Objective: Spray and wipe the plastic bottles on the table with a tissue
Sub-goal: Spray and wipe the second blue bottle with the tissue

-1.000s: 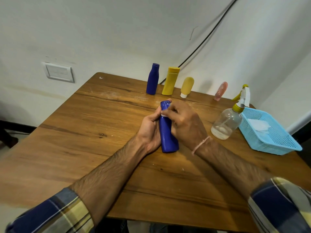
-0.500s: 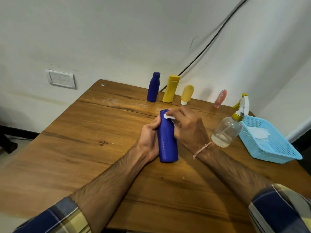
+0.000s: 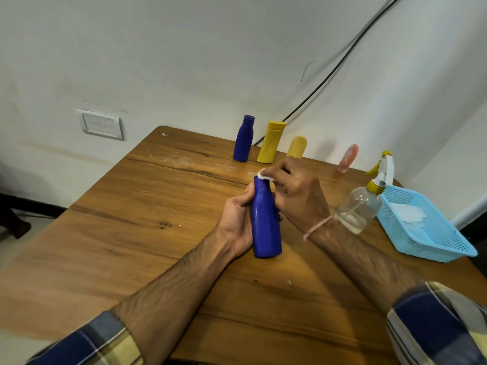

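A dark blue plastic bottle (image 3: 265,225) stands on the wooden table (image 3: 137,217) near its middle. My left hand (image 3: 237,219) grips the bottle's left side. My right hand (image 3: 297,196) pinches a small white tissue (image 3: 262,175) against the bottle's cap. At the table's far edge stand a second blue bottle (image 3: 243,139), a yellow bottle (image 3: 271,142), a rounded yellow bottle (image 3: 297,146) partly hidden by my right hand, and a pink bottle (image 3: 348,158). A clear spray bottle (image 3: 359,206) with a yellow and white trigger head stands right of my right wrist.
A light blue mesh basket (image 3: 432,238) holding white tissues sits at the table's right edge. A black cable runs down the wall behind the bottles. A white switch plate (image 3: 101,125) is on the left wall.
My right hand has slid the tissue up the blue bottle's neck onto its cap. The head camera tilted, so the whole scene sits lower in view.
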A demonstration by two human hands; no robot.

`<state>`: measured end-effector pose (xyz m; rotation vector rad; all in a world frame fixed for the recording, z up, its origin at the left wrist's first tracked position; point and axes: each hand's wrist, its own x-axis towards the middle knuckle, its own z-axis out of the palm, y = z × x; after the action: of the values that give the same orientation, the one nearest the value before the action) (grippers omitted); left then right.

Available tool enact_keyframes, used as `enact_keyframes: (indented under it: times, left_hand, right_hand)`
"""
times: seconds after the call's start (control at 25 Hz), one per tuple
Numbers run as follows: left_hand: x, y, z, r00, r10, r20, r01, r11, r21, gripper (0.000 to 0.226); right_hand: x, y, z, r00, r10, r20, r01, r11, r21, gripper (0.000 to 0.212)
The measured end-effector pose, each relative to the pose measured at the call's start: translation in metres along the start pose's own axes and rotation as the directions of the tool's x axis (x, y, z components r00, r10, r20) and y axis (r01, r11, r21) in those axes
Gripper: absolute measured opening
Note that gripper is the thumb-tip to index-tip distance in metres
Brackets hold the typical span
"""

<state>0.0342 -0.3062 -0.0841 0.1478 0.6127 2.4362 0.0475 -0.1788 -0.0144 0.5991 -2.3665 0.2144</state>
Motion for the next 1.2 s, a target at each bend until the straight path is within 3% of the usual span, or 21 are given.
enact_keyframes:
  times: [0.08, 0.28, 0.48, 0.56, 0.72, 0.8, 0.96, 1.2]
  left_hand:
    - [-0.001, -0.001, -0.001, 1.0, 0.01, -0.018, -0.01, 1.0, -0.028, 0.035]
    - [0.002, 0.012, -0.008, 0.997, 0.056, -0.062, -0.063, 0.99, -0.127, 0.041]
    - [0.009, 0.01, -0.014, 0.986, 0.036, -0.163, -0.043, 0.998, -0.045, 0.047]
    - [0.008, 0.008, -0.011, 0.988, 0.02, -0.156, -0.026, 0.999, -0.032, 0.047]
    - [0.003, 0.002, -0.001, 0.991, 0.067, -0.119, -0.063, 0.997, 0.036, 0.051]
    - [0.005, 0.002, -0.003, 0.981, 0.072, -0.183, -0.061, 0.996, 0.062, 0.049]
    - [0.009, 0.008, -0.011, 0.95, 0.136, -0.28, -0.105, 0.987, 0.124, 0.051]
    - [0.011, -0.002, -0.01, 0.948, 0.169, -0.269, -0.107, 0.967, 0.23, 0.053]
  right_hand:
    - [0.008, -0.004, 0.007, 1.0, -0.016, -0.022, 0.016, 1.0, -0.022, 0.019]
    - [-0.057, -0.023, 0.012, 0.989, -0.077, 0.126, 0.081, 0.996, -0.03, 0.028]
    - [-0.104, -0.017, -0.004, 0.936, -0.203, 0.289, 0.203, 0.979, 0.03, 0.025]
    - [-0.091, -0.012, -0.003, 0.961, -0.133, 0.243, 0.129, 0.991, 0.031, 0.021]
    - [-0.053, -0.012, 0.011, 0.985, 0.168, 0.036, -0.172, 0.974, 0.145, 0.026]
    - [-0.057, -0.021, 0.015, 0.984, 0.173, 0.029, -0.176, 0.971, 0.163, 0.028]
    - [-0.099, -0.027, 0.009, 0.998, 0.021, 0.065, -0.032, 0.985, 0.167, 0.029]
    - [-0.056, -0.025, 0.014, 0.954, 0.297, -0.044, -0.274, 0.922, 0.275, 0.027]
